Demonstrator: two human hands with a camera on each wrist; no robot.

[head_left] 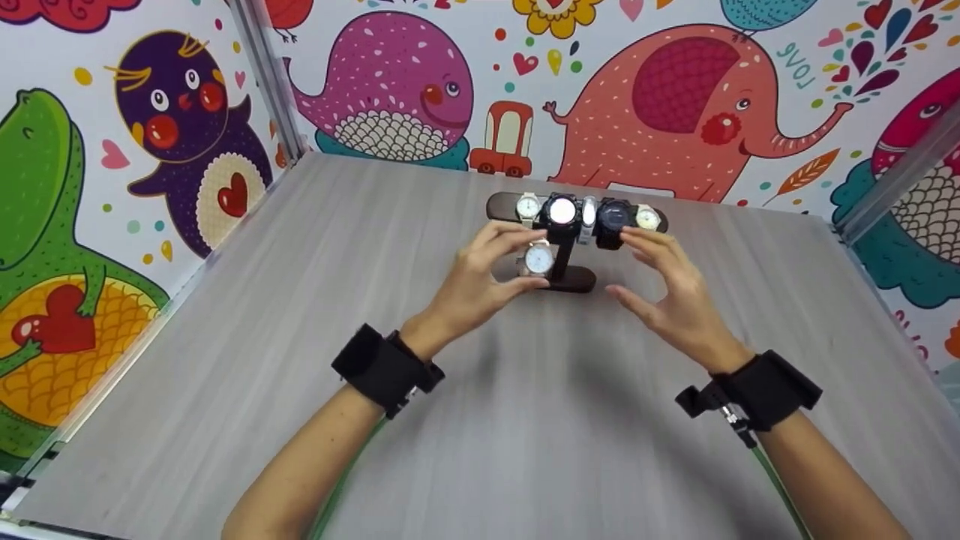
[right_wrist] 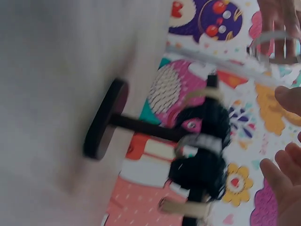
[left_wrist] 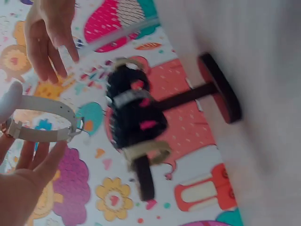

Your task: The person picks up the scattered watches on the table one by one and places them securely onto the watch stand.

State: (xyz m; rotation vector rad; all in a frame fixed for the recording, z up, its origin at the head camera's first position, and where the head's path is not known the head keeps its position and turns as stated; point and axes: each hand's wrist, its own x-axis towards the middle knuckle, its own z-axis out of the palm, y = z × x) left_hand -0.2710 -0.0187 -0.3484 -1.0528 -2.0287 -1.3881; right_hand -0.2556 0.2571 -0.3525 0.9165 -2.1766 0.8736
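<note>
My left hand [head_left: 480, 274] pinches a watch with a pale strap [head_left: 538, 259] between thumb and fingertips. In the left wrist view this watch [left_wrist: 44, 104] has its strap buckled into a loop. Just behind it on the table is a dark T-shaped watch stand [head_left: 574, 280]. Along its bar sit several watches: a pale one [head_left: 528, 205], a black one with a bright face [head_left: 562, 210], a slim silver one [head_left: 589, 216], a black one [head_left: 615, 215] and a cream one [head_left: 647, 218]. My right hand [head_left: 671, 292] holds nothing, fingers apart, near the bar's right end.
The grey wood-grain table [head_left: 300, 300] carries the stand near its back edge. Walls with cartoon animals [head_left: 405, 75] rise behind and at both sides. Each wrist wears a black band [head_left: 386, 369] with a green cable [head_left: 780, 487].
</note>
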